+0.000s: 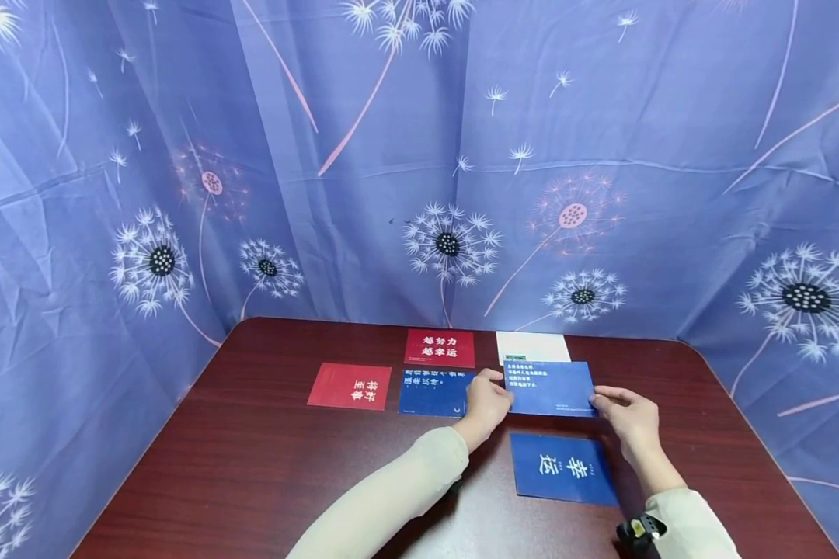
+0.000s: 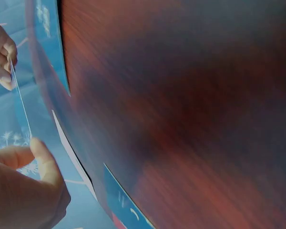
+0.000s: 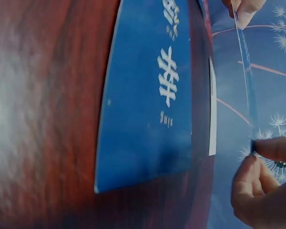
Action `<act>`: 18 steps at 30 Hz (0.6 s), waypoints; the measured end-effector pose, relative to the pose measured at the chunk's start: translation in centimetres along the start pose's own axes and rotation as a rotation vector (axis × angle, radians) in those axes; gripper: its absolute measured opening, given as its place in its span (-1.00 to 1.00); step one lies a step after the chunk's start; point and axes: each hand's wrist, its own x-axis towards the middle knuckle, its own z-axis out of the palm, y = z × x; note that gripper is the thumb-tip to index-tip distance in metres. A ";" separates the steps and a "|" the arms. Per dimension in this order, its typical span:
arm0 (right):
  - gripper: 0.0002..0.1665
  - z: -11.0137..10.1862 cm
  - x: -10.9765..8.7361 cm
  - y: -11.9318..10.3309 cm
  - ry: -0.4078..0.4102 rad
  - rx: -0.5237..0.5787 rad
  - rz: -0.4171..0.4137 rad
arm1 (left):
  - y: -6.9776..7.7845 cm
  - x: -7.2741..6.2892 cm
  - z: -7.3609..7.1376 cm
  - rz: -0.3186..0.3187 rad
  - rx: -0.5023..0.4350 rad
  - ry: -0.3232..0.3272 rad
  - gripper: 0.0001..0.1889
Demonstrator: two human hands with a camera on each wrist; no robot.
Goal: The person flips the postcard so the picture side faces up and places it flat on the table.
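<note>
Both hands hold a blue card (image 1: 548,388) with white lettering up off the table, one at each side. My left hand (image 1: 487,402) pinches its left edge, and my right hand (image 1: 628,419) pinches the right edge between thumb and finger. In the left wrist view the card (image 2: 22,100) shows as a thin line between the two hands. Below it on the table lies a blue card with two large white characters (image 1: 562,468), also large in the right wrist view (image 3: 148,105). Behind the held card lies a white card (image 1: 531,346), partly covered by it in the head view.
Left of the hands lie a blue card with white writing (image 1: 429,394), a red card (image 1: 439,348) at the back and another red card (image 1: 349,386) further left. The dark red wooden table (image 1: 252,466) meets a blue dandelion-print curtain (image 1: 363,233) behind.
</note>
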 end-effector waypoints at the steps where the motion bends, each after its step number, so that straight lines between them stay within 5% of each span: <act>1: -0.55 0.0 0.1 0.0 -0.023 -0.029 -0.010 | -0.1 0.1 -0.1 0.000 0.020 -0.021 -0.64; 8: -0.45 0.2 0.7 0.3 -0.171 -0.181 -0.044 | -0.6 0.8 0.0 0.047 0.223 -0.121 -0.49; 18: -0.46 0.8 1.5 1.4 -0.189 -0.270 -0.041 | -1.0 1.1 0.9 0.116 0.552 -0.155 -0.42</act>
